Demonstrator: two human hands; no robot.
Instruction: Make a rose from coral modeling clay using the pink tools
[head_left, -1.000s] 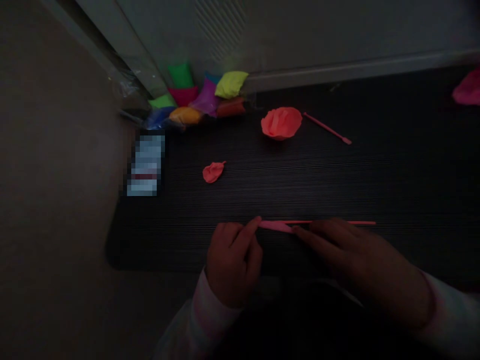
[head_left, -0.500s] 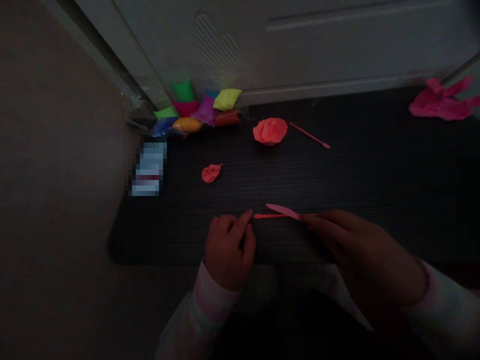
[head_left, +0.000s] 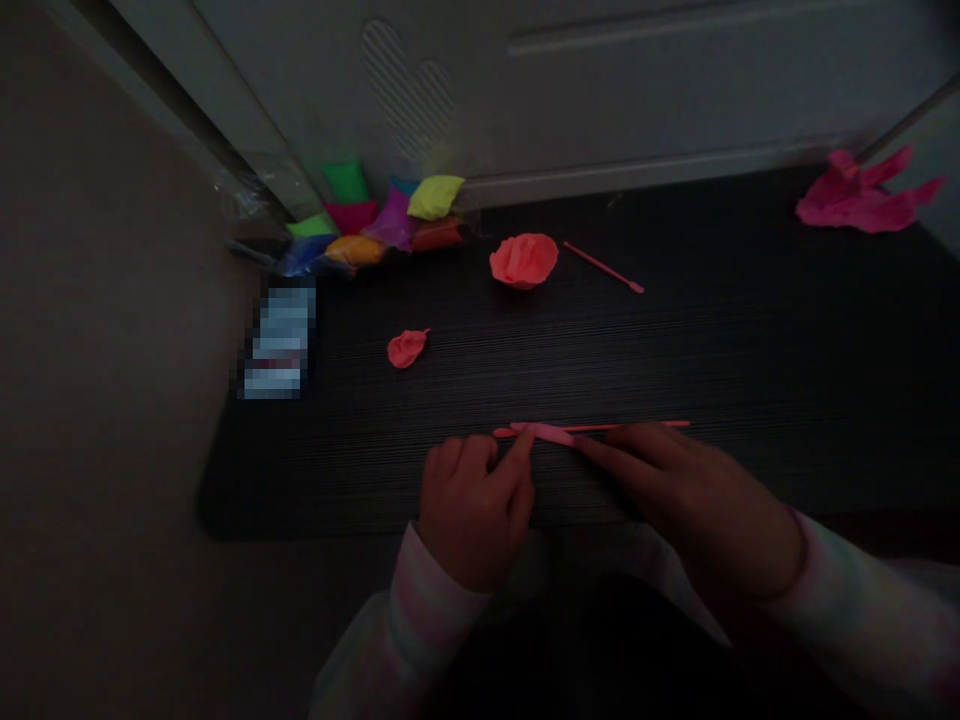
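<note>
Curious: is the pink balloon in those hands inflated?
Deflated: the balloon lies flat on the red stick between left hand and right hand.

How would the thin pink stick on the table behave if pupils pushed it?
The thin pink stick looks light and fairly stiff, lying straight. Its slim shaft may roll, though the wider end could check that.

We see a coral-pink balloon (head_left: 544,433) lying along a thin red stick (head_left: 637,427), both bright against the black, finely striped tabletop (head_left: 675,350). Our sleeve (head_left: 442,610) is pastel pink and white, blotched like tie-dye. Farther off sit soft packets (head_left: 386,225) in green, crimson, purple, yellow, orange and blue, and the grey door (head_left: 405,90) carries a ribbed heart pattern — pale, faint lines.
</note>
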